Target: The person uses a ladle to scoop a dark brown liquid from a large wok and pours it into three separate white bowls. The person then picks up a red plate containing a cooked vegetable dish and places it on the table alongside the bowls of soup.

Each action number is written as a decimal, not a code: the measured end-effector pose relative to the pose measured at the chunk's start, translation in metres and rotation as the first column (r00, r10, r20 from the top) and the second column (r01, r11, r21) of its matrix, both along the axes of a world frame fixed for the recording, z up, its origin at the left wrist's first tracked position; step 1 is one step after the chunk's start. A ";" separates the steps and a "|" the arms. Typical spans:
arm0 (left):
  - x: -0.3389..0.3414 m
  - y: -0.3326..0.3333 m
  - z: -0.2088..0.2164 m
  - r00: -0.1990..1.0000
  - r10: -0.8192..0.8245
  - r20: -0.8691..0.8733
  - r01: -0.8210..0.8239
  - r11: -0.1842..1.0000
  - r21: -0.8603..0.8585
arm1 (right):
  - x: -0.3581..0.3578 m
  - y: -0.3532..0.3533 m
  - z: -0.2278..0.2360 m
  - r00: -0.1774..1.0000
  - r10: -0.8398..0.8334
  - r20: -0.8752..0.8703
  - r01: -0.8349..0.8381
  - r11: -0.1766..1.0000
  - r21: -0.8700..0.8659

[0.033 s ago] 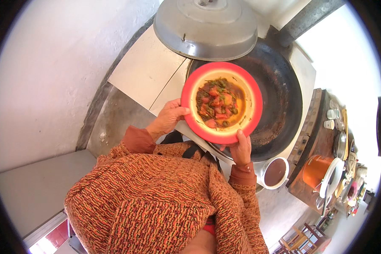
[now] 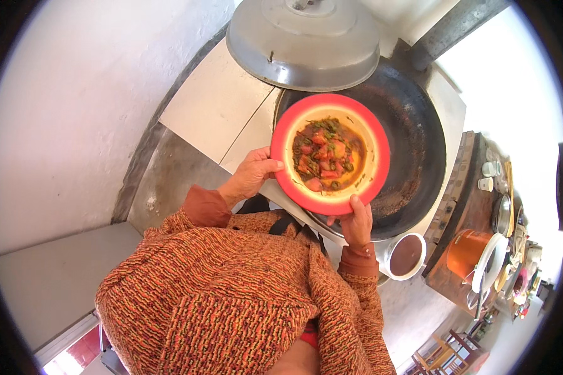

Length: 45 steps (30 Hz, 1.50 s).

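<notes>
A bowl [image 2: 286,134] with a wide red rim and a cream inside is held level in both my hands. In it lies cooked food [image 2: 326,150], red chunks like tomato with dark green pieces in an orange sauce. My left hand [image 2: 254,172] grips the rim at the left, thumb on top and fingers underneath. At the lower right, my right hand [image 2: 356,222] pinches the rim the same way. Below and behind the bowl is a big black wok [image 2: 413,147] set into the tiled stove top [image 2: 209,103]. Its inside shows brownish residue.
A large grey metal lid [image 2: 303,53] covers the wok's far left edge. White bucket [image 2: 406,256] with brown contents stands near the wok's right side. Further right, an orange bucket [image 2: 469,253], cups [image 2: 489,175] and utensils crowd a brown surface. A white wall [image 2: 94,94] rises at left.
The bowl has shifted very slightly right and down, with both my hands keeping their hold on its rim. Nothing else visibly differs.
</notes>
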State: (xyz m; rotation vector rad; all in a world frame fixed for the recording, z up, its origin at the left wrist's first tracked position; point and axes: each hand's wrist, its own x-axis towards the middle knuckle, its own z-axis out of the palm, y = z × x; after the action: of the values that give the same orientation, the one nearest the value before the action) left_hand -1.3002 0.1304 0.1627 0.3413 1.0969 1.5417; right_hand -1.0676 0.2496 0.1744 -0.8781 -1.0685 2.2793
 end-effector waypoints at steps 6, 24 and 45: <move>-0.006 0.028 0.010 0.979 -0.135 -0.156 0.137 0.991 0.005 | 0.000 -0.015 0.014 0.960 -0.277 -0.041 0.277 0.961 -0.009; -0.292 0.290 0.028 -0.059 0.061 -0.996 -0.302 0.950 0.076 | 0.082 -0.022 0.063 0.685 -0.728 0.015 0.689 0.655 0.310; -0.226 0.340 -0.014 0.089 -0.242 -0.966 -0.117 0.961 -0.251 | 0.204 -0.133 0.099 0.238 -0.970 -0.051 0.927 0.211 0.310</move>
State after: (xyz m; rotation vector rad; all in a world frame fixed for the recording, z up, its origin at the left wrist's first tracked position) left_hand -1.5259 0.4707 0.1483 1.4165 2.3190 0.8405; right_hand -0.8634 0.1165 0.2732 -1.1503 -0.5323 0.9339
